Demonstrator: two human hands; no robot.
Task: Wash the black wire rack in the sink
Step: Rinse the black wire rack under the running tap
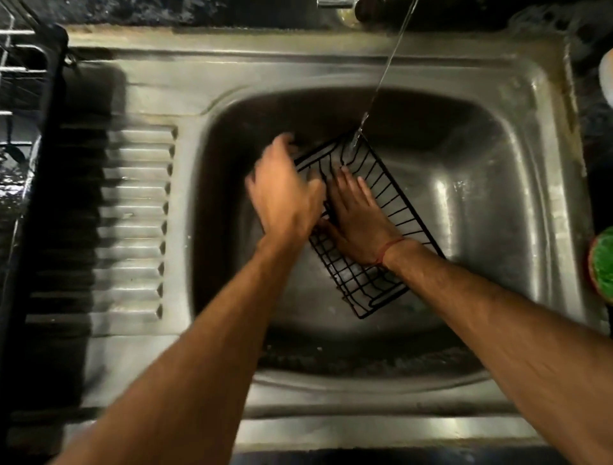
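A black rectangular wire rack (368,229) is seen lying tilted inside the basin of a stainless steel sink (481,205), its long axis running from upper left to lower right, far end under a thin stream of water (381,79) that falls from a chrome tap (333,4) at the top edge. The stream is seen hitting the rack's far corner.

The right hand (360,215) is laid flat on the rack's wire grid, fingers straight and slightly spread, palm down, pressing on the wires. A thin red thread band (389,247) is worn at that wrist. The left hand (287,195) is placed at the rack's left long edge, just beside the right hand, fingers bent over the far side; it is motion-blurred, so whether the rim is actually gripped cannot be told.

A ribbed steel draining board (132,219) is seen left of the basin. A black-framed dish drainer with white wires (23,66) sits at the far left edge. A green round scrubber in a red holder (602,262) is partly visible on the sink's right rim. A white object (607,78), mostly cut off, is noted at the right edge, not identifiable.
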